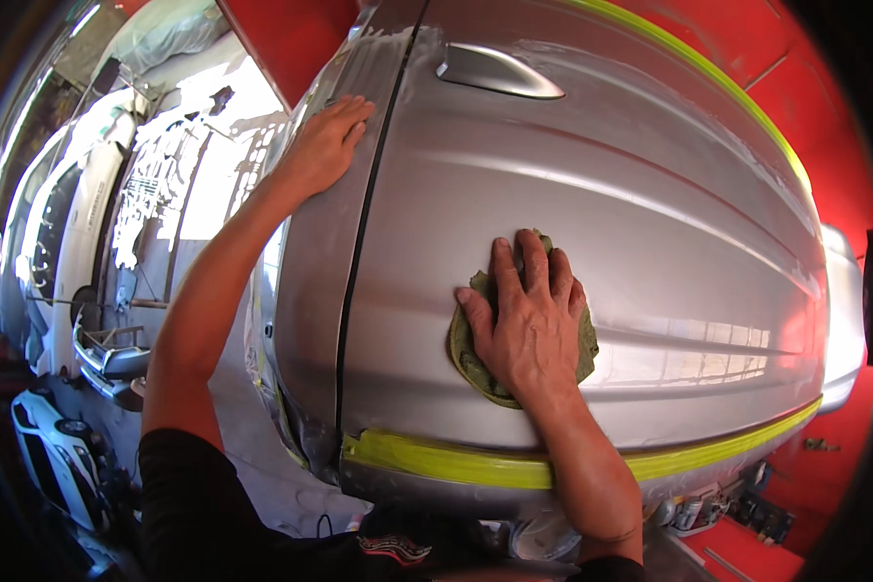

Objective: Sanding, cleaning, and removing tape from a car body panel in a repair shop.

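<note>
A silver car roof (427, 194) with raised ribs spreads out before me, and a dark seam sets off its left end panel (310, 291). My right hand (533, 325) holds a folded olive-green cloth (468, 364) against the roof, palm down with its fingers apart. The cloth's edges show around the hand; the part under the palm is hidden. On the left end panel, near its far edge, rests my left hand (327, 145), open, with fingers stretched out. Beyond it, on the roof, stands a silver fin-shaped antenna (500, 73).
Yellow-green masking tape (456, 463) runs along the roof's near side, and more tape (708, 63) lines its far side. A white car (87, 213) and a light blue car (58, 461) stand to the left, with a loose bumper (116, 361) nearby. Lower right lies a red surface (747, 553).
</note>
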The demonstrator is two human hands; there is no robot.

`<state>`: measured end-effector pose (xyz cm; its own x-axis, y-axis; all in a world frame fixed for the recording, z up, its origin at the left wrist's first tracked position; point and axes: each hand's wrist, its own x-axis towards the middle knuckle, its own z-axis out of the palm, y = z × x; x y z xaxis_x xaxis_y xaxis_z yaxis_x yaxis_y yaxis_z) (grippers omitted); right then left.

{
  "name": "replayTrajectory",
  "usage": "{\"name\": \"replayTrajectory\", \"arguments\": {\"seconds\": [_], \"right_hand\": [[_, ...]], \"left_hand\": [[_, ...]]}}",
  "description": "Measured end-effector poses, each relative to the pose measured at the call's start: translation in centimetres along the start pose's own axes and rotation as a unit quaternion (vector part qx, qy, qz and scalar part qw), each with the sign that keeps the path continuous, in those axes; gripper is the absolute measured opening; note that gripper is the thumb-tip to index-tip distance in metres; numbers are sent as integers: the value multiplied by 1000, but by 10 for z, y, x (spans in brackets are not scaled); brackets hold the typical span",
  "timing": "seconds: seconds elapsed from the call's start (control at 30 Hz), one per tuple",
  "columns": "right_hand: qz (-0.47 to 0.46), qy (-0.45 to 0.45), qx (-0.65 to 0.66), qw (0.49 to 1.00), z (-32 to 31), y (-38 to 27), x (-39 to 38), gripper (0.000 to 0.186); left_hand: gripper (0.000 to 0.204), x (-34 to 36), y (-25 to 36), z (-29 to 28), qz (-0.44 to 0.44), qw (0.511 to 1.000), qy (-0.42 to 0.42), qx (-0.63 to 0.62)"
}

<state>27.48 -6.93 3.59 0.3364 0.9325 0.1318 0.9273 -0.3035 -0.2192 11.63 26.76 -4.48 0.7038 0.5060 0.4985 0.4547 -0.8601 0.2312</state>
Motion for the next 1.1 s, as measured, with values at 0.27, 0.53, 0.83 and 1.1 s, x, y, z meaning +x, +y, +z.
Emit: {"name": "replayTrajectory", "arguments": {"seconds": [0.27, 0.53, 0.83, 1.1], "right_hand": [[-26, 16, 16, 999, -2, -8, 3, 62], [-14, 7, 11, 1000, 1, 2, 1, 62], [-30, 28, 49, 998, -11, -19, 5, 61], [2, 11, -8, 1000, -1, 0, -1, 61]], "left_hand": [[40, 159, -96, 25, -148, 982, -75, 95], [38, 34, -29, -7, -46, 998, -52, -12], [42, 149, -153, -3, -140, 979, -45, 144], [38, 1, -1, -21, 21, 997, -63, -50]]}}
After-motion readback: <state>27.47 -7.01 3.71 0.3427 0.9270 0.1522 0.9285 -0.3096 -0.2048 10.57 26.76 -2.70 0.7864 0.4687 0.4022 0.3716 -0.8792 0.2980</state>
